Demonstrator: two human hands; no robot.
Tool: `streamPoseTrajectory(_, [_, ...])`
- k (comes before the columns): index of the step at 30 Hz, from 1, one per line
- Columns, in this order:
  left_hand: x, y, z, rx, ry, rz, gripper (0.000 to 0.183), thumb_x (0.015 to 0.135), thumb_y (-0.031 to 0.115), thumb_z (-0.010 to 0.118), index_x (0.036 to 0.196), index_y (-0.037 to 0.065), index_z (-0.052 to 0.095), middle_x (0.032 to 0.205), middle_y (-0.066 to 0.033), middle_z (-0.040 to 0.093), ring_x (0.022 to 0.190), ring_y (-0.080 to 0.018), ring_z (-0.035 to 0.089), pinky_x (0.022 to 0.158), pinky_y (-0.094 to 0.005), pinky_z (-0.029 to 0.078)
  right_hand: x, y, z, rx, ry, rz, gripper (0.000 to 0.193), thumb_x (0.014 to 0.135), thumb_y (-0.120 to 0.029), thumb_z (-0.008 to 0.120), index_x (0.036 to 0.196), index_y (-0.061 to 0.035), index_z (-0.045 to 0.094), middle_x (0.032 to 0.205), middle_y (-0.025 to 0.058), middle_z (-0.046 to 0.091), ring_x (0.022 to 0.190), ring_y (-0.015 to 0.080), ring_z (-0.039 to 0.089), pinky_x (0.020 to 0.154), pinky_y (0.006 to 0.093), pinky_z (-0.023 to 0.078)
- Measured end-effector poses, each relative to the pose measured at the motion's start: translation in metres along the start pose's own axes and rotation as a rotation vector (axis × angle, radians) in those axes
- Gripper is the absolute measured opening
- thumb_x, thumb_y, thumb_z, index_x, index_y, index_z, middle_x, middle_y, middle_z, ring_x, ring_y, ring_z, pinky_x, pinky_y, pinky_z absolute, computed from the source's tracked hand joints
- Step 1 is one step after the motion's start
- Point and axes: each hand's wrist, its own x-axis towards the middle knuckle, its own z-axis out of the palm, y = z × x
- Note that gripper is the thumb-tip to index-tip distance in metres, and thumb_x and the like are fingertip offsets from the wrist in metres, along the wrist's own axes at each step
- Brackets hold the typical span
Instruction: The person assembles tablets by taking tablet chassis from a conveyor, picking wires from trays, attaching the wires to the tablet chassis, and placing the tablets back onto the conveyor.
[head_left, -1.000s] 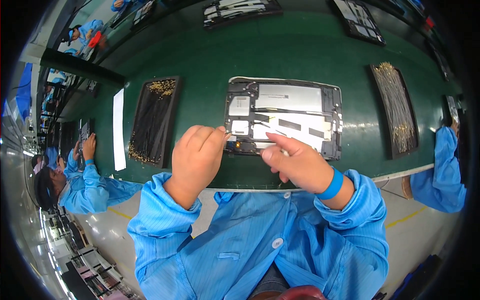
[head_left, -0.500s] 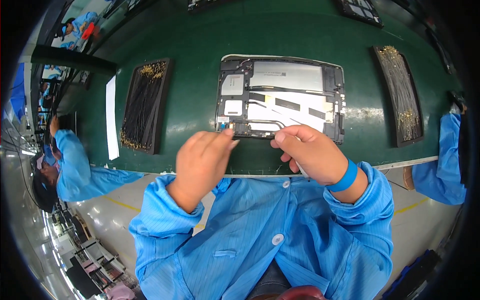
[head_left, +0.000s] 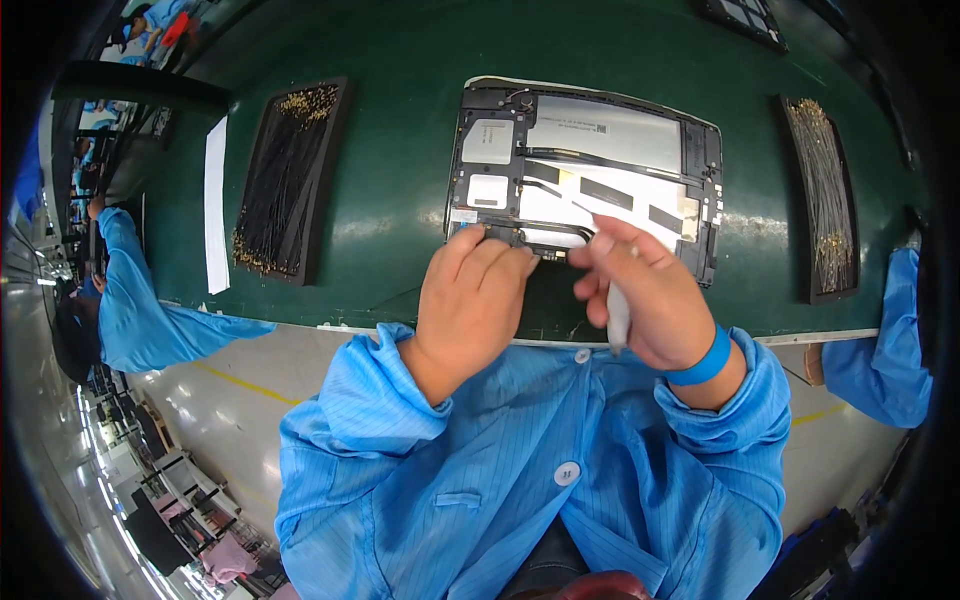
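An opened tablet (head_left: 625, 135), its black frame and silver battery exposed, lies face down on the green table. My left hand (head_left: 475, 295) is bent over its near left edge, fingers close together, with the fingertips on the frame by the small parts there. What lies under those fingertips is hidden. At the near edge, right of centre, my right hand (head_left: 645, 290) is closed round a slim tool with a pale grey-white handle (head_left: 618, 318). A thin pointed tip shows above the fingers, over the tablet; the tool's exact kind is unclear. A dark cable (head_left: 560, 230) runs along the tablet's near side.
Left of the tablet stands a black tray (head_left: 318, 200) of thin black cables with gold ends; a similar tray (head_left: 850, 230) stands at right. A white strip (head_left: 217, 210) lies farther left. Another device (head_left: 745, 22) sits far right. Blue-sleeved people (head_left: 160, 300) are at both sides.
My left hand has come down from a raised pinch onto the tablet's near left edge. My right hand has turned, so the tool's pale handle shows more. The whole view has shifted slightly.
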Motion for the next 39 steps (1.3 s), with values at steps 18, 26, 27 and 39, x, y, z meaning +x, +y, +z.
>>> streamPoseTrajectory(18, [0.005,-0.003,-0.004,-0.026,-0.144,-0.043,0.023,0.061,0.003,0.060,0.083,0.005,0.055,0.079,-0.0070,0.052,0.079,-0.0247,0.049,0.069,-0.0337,0.037,0.038,0.038,0.011,-0.424,0.233,-0.983,0.026,0.084,-0.021,0.045,0.102,-0.0019,0.041,0.090,0.0144,0.057,0.075,0.0153,0.055,0.065,0.0253,0.044])
streamPoseTrajectory(26, [0.006,-0.004,-0.002,0.018,-0.141,-0.011,0.019,0.066,0.007,0.055,0.084,0.005,0.054,0.078,-0.0043,0.051,0.080,-0.0203,0.047,0.069,-0.0324,0.036,0.037,0.033,0.013,-0.513,0.245,-1.009,0.022,0.082,-0.021,0.048,0.092,-0.0013,0.048,0.082,0.0128,0.058,0.069,0.0198,0.057,0.062,0.0264,0.045])
streamPoseTrajectory(27, [0.006,-0.004,-0.002,0.018,-0.141,-0.010,0.019,0.066,0.007,0.055,0.084,0.005,0.054,0.078,-0.0043,0.051,0.080,-0.0203,0.047,0.069,-0.0324,0.036,0.033,0.030,0.014,-0.603,0.234,-0.971,0.019,0.081,-0.020,0.050,0.086,-0.0020,0.051,0.079,0.0121,0.057,0.067,0.0216,0.056,0.060,0.0277,0.045])
streamPoseTrajectory(39, [0.002,0.002,-0.010,0.110,-0.133,-0.019,0.018,0.063,0.005,0.055,0.081,0.002,0.054,0.081,-0.0073,0.053,0.081,-0.0252,0.048,0.070,-0.0338,0.036,0.037,0.016,0.021,-1.142,0.035,-1.115,0.016,0.076,-0.021,0.051,0.077,-0.0052,0.054,0.064,0.0107,0.055,0.060,0.0277,0.054,0.054,0.0340,0.043])
